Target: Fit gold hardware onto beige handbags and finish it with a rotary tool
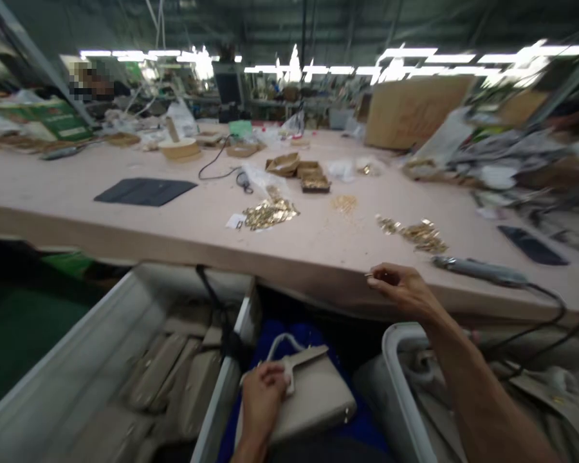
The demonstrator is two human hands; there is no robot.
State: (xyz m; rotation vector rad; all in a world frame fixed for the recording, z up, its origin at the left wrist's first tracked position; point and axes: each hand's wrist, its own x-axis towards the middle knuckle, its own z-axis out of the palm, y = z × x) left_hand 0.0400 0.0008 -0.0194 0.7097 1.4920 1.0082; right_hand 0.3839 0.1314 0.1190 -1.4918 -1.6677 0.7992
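Table (207, 222) beyond, the beige bag (316, 395) lies under the left hand (267, 390).

No text I can read. Cardboard box (415, 112), upper right of frame: reddish print across its side, too blurred for me to make out. Green box (70, 118), upper left: pale marks on the side, also illegible to me. White slip (235, 221), near centre: can't tell if it's printed.
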